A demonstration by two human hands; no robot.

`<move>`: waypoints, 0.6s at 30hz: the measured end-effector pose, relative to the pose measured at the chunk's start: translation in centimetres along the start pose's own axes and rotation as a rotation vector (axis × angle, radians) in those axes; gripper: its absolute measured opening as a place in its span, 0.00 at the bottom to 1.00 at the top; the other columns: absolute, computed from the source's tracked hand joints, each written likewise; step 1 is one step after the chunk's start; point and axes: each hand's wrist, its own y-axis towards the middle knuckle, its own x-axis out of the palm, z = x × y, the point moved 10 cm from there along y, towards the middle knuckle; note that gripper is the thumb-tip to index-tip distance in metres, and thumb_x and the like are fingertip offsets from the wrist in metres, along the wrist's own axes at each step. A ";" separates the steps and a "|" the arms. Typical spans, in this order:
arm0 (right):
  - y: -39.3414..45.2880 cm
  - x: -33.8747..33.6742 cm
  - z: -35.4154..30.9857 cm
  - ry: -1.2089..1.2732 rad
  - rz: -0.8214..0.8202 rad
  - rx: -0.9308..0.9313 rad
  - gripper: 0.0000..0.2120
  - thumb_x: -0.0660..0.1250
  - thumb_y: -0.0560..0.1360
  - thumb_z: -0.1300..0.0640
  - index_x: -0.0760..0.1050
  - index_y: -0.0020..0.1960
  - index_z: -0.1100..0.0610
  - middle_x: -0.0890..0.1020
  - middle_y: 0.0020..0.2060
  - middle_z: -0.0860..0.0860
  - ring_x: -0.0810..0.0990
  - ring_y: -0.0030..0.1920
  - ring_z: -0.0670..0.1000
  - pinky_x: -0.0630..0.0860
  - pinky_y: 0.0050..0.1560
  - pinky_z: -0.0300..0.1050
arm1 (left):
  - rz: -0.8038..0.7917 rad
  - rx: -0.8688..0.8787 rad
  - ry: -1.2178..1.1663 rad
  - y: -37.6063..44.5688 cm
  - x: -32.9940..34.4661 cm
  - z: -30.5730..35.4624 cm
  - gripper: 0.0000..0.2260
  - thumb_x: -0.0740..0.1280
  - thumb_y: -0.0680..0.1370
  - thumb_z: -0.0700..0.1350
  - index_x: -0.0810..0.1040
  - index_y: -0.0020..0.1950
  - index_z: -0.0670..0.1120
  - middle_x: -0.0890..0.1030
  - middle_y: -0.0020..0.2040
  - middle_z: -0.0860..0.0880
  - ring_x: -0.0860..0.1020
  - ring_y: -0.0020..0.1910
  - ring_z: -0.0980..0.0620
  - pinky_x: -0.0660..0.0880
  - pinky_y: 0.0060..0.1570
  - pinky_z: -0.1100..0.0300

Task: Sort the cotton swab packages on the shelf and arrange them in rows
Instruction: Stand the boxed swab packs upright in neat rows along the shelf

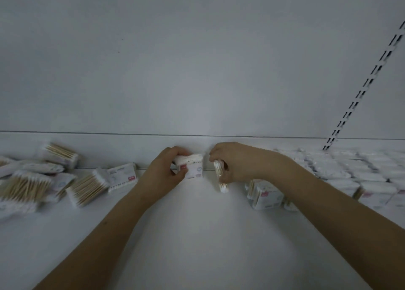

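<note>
Left hand (166,169) grips an upright swab package (191,166) at the far shelf (197,235) centre. Right hand (236,162) grips a second package (221,175) edge-on, long axis running near-far.

Shelf (197,235): bare strip down the middle, open from front edge to back wall (197,81). Left side blocked by loose pile (43,180) of packs. Right side blocked by packed rows (361,169), nearest pack (265,194) just beside right forearm. Slotted rail (363,88) at right rear.
</note>
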 end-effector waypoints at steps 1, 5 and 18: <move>-0.1 0.0 -0.6 0.009 -0.028 -0.026 0.09 0.72 0.69 0.60 0.74 0.44 0.50 0.76 0.49 0.52 0.76 0.52 0.55 0.73 0.54 0.48 | -0.014 0.007 -0.002 0.0 0.1 -0.2 0.16 0.70 0.76 0.38 0.74 0.57 0.56 0.76 0.54 0.54 0.76 0.51 0.59 0.75 0.42 0.70; -0.1 -1.2 -0.1 -0.085 0.080 0.031 0.15 0.69 0.73 0.58 0.79 0.59 0.50 0.79 0.55 0.49 0.78 0.57 0.52 0.74 0.55 0.46 | -0.001 0.072 0.001 0.4 -0.3 0.2 0.16 0.71 0.75 0.38 0.76 0.56 0.57 0.77 0.52 0.53 0.76 0.49 0.57 0.75 0.45 0.65; -0.8 -2.9 1.2 -0.546 0.302 0.018 0.12 0.82 0.57 0.58 0.81 0.36 0.53 0.80 0.32 0.49 0.80 0.35 0.53 0.75 0.34 0.42 | 0.155 0.074 -0.041 1.1 0.7 1.3 0.12 0.72 0.74 0.37 0.80 0.56 0.47 0.74 0.53 0.49 0.76 0.46 0.61 0.76 0.46 0.71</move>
